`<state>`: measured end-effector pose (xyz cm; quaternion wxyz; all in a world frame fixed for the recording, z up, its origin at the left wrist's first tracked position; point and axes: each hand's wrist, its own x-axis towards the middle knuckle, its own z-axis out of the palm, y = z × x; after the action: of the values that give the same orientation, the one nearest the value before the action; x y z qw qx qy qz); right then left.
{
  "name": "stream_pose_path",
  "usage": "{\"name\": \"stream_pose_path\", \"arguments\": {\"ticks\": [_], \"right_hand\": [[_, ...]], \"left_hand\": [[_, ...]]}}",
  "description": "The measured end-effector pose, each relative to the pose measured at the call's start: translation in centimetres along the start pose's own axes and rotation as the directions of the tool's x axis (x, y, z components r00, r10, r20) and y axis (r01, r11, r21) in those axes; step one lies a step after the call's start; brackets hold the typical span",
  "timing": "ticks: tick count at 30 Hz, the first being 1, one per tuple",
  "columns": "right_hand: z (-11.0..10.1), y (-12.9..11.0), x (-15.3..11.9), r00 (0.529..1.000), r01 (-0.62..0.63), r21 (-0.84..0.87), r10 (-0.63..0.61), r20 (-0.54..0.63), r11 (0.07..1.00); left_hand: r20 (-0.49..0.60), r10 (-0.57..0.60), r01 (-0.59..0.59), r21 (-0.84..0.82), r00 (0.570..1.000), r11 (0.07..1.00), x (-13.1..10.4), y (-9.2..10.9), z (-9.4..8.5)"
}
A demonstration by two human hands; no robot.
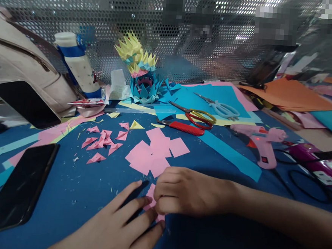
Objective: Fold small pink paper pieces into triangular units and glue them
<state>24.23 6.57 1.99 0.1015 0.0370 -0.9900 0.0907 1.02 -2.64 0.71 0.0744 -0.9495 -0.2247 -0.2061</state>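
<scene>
A small pink paper piece point(151, 196) lies on the blue table point(93, 195) under both hands. My left hand point(127, 224) has its fingers spread, with fingertips resting on the paper's left and lower edges. My right hand point(178, 191) is curled, its fingers closed on the paper's right side, which they partly hide. Just beyond them is an overlapping pile of flat pink squares point(153, 150). Several small folded pink triangles point(104, 139) lie to the left of that pile.
Two phones point(19, 186) point(27, 103) and a bottle point(79, 65) are on the left. Beyond the pile are a red cutter point(187, 128), scissors point(200, 117) and a paper model point(143, 81). A pink glue gun point(263, 140) and purple power strip point(317, 161) lie right.
</scene>
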Motion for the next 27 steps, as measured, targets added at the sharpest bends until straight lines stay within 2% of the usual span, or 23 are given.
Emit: {"name": "stream_pose_path", "arguments": {"ticks": [9,16,27], "right_hand": [[0.41,-0.10,0.01,0.998,-0.057,0.001,0.057,0.017,0.998],[0.30,0.27,-0.19,0.990,-0.144,0.252,0.141,0.030,0.957],[0.12,-0.50,0.12,0.975,-0.223,0.235,0.217,0.049,0.946]], "left_hand": [[-0.006,-0.008,0.008,-0.012,1.000,1.000,-0.13,-0.10,-0.36],[0.020,-0.011,0.011,0.005,1.000,1.000,-0.12,0.17,-0.21],[-0.006,-0.016,0.016,0.017,1.000,1.000,-0.13,0.29,0.29]]}}
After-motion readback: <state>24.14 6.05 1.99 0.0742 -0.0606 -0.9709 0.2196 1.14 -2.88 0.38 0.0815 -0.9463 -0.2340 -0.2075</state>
